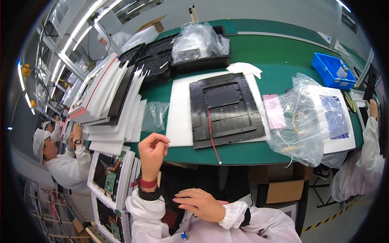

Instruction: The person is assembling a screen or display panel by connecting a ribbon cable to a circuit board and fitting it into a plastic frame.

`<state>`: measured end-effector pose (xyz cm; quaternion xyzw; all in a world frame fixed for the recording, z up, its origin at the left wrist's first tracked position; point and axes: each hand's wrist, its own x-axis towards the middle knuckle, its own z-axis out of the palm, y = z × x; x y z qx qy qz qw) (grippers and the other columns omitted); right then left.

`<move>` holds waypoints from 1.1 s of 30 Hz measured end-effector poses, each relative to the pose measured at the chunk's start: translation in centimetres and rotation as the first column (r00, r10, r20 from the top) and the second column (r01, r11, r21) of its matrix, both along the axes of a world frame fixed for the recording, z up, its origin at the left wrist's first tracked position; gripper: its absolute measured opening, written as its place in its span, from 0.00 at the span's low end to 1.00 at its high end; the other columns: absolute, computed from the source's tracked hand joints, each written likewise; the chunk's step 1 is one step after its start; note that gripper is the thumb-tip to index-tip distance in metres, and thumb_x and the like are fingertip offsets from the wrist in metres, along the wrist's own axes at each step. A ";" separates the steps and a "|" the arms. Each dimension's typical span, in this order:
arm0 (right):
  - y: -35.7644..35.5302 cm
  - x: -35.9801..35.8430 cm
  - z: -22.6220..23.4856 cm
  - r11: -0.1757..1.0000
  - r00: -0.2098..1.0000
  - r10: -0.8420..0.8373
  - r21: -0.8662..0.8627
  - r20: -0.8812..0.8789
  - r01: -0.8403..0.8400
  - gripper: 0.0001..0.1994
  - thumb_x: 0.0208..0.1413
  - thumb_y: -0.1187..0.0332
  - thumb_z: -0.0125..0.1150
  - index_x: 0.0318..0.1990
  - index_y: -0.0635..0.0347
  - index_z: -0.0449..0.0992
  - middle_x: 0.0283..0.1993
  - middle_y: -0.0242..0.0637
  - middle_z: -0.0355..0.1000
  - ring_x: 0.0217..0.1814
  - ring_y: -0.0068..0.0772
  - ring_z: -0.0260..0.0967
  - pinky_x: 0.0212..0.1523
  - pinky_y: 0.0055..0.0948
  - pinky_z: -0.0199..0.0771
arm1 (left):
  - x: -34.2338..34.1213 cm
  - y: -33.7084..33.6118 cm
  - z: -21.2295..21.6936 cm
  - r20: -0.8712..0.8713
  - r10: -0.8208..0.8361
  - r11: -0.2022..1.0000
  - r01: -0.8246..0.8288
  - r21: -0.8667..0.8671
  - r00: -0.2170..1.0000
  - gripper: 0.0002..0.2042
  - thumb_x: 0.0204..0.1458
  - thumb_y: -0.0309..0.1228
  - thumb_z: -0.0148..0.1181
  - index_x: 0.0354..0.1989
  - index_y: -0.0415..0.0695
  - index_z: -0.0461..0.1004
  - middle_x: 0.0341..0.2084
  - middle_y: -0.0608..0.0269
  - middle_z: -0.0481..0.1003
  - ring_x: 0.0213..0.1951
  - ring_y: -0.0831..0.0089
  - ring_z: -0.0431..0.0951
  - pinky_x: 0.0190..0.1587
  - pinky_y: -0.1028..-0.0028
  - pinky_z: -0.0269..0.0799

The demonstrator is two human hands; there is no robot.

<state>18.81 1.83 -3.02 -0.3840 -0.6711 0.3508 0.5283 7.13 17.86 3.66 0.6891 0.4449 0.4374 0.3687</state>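
Note:
My left hand (152, 155) is raised at the near edge of the green table. Its fingers are curled in toward the thumb; what they hold, if anything, is too small to make out. My right hand (201, 205) hangs low in front of my body, fingers stretched out, nothing in it. Beyond both hands lies a black plastic panel (236, 126) with a raised rectangular frame, flat on a white foam sheet (179, 117). A thin red and black cable (210, 130) runs across the panel, its white connector over the table's near edge. Neither hand touches the panel.
Stacked white foam sheets (106, 95) rise at left, above upright units with circuit boards (110, 182). Clear bags (298, 129) cover the right side, near a blue bin (330, 73). Black trays (156, 56) stand behind. Co-workers (67, 166) sit left and right.

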 end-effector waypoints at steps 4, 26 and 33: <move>-0.6 5.3 -0.3 0.963 0.966 -0.260 -0.076 -0.012 0.258 0.12 0.49 0.70 0.60 0.42 0.60 0.77 0.45 0.39 0.73 0.47 0.38 0.69 0.47 0.31 0.70 | -0.2 1.2 0.0 0.872 -0.156 0.720 0.658 -0.221 0.463 0.11 0.49 0.25 0.47 0.42 0.40 0.66 0.27 0.58 0.71 0.19 0.73 0.67 0.21 0.76 0.61; 10.5 9.8 -0.5 0.884 0.518 -0.408 0.185 0.752 0.429 0.29 0.39 0.72 0.65 0.53 0.58 0.65 0.50 0.37 0.66 0.54 0.39 0.62 0.58 0.43 0.60 | 4.0 10.7 -8.3 -0.106 -0.282 0.829 0.186 -0.527 0.954 0.18 0.53 0.38 0.55 0.34 0.29 0.74 0.19 0.66 0.72 0.24 0.80 0.68 0.29 0.78 0.64; 11.2 11.0 0.0 0.915 0.460 -0.403 0.346 0.791 0.207 0.26 0.38 0.73 0.62 0.49 0.64 0.66 0.44 0.40 0.65 0.45 0.41 0.63 0.52 0.35 0.64 | 3.5 10.6 -9.4 0.109 -0.325 0.749 0.327 -0.576 0.939 0.15 0.56 0.38 0.51 0.36 0.36 0.72 0.18 0.71 0.66 0.21 0.83 0.64 0.24 0.80 0.62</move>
